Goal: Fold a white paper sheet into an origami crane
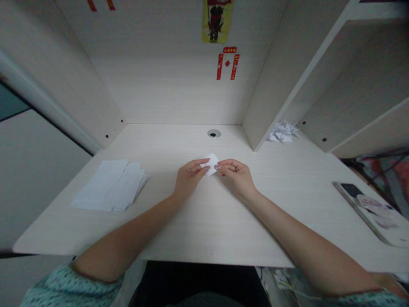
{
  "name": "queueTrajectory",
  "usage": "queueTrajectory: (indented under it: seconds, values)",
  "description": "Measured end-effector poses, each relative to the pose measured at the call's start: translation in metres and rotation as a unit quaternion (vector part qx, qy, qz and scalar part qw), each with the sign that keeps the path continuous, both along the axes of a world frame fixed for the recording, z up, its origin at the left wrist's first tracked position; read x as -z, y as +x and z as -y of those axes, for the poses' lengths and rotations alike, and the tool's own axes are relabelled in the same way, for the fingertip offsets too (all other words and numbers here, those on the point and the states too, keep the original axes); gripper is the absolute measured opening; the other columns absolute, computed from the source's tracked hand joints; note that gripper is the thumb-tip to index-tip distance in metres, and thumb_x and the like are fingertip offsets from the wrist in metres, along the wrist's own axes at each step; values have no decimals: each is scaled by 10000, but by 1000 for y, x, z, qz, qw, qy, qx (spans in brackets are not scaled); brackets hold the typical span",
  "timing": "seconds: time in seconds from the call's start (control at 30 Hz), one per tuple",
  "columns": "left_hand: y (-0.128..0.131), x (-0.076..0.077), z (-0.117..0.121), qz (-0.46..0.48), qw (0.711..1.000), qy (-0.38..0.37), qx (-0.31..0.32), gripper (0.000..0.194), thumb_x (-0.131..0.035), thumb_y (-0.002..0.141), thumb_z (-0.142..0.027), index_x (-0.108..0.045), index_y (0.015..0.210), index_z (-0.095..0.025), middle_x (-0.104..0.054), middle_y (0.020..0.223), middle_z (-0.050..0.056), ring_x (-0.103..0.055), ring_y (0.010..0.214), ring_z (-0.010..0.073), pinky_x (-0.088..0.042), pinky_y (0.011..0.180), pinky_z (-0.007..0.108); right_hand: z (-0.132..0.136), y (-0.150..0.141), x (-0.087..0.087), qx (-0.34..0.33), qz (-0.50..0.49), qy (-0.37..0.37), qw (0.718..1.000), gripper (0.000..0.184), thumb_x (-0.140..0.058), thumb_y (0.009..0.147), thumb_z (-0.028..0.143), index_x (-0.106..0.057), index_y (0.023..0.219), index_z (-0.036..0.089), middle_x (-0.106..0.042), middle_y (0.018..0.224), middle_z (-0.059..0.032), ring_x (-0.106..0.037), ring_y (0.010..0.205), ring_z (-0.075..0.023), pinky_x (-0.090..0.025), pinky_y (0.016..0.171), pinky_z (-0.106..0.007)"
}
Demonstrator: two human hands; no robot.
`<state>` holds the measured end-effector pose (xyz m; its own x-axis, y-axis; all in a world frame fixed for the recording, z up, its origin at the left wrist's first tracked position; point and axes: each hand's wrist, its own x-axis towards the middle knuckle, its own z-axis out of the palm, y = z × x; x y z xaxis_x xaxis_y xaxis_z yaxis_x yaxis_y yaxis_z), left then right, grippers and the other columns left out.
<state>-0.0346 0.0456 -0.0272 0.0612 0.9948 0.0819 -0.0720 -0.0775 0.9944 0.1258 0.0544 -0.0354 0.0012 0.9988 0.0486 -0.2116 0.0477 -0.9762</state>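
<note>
A small folded piece of white paper (211, 163) is held up over the middle of the desk between my two hands. My left hand (191, 174) pinches its left side between thumb and fingers. On the opposite side, my right hand (235, 174) has its thumb and fingertips closed on the paper's right edge. The fingers cover parts of both edges, so the exact folds cannot be made out. To the left lies a loose stack of white paper sheets (110, 185), apart from my left hand.
A heap of folded white paper pieces (283, 131) sits behind the divider (271, 98) at right. A phone in a decorated case (373, 213) lies near the right edge. The desk (204, 230) has a round cable hole (214, 133) at the back.
</note>
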Motion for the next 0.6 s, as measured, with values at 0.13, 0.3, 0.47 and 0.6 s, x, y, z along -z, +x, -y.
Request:
queueTrajectory:
  seconds: [0.13,0.3,0.47,0.6]
  values:
    - [-1,1,0,-11,1000,3,8,390,-710,691,-341,-669,1039,-172,-726,824,37,-636,729,141,-461,662,226,-1,1,0,-1,-9,0,1000,251,-808,569,338,-695,727,179,-658,590,-1,-536,526,-97,-403,535,-224]
    - [-2,0,0,-19,1000,12,21,373,-701,696,-357,-662,1022,-179,-723,820,35,-646,748,151,-468,679,239,1,1,-2,-4,-5,0,1000,236,-806,574,329,-694,720,181,-664,592,-2,-555,536,-101,-413,551,-226]
    - [-3,-3,1,-35,999,15,19,339,-717,668,-351,-646,953,-181,-712,800,29,-658,753,156,-475,690,249,4,-1,-4,-7,19,3,1000,264,-801,576,354,-689,725,168,-665,597,-11,-558,526,-103,-411,537,-227]
    - [-3,-5,1,-27,1000,-6,15,318,-727,653,-358,-641,904,-183,-706,749,14,-646,691,142,-459,642,235,3,-1,-2,-13,24,6,1000,280,-793,581,379,-683,731,170,-671,621,-17,-569,539,-110,-421,543,-231]
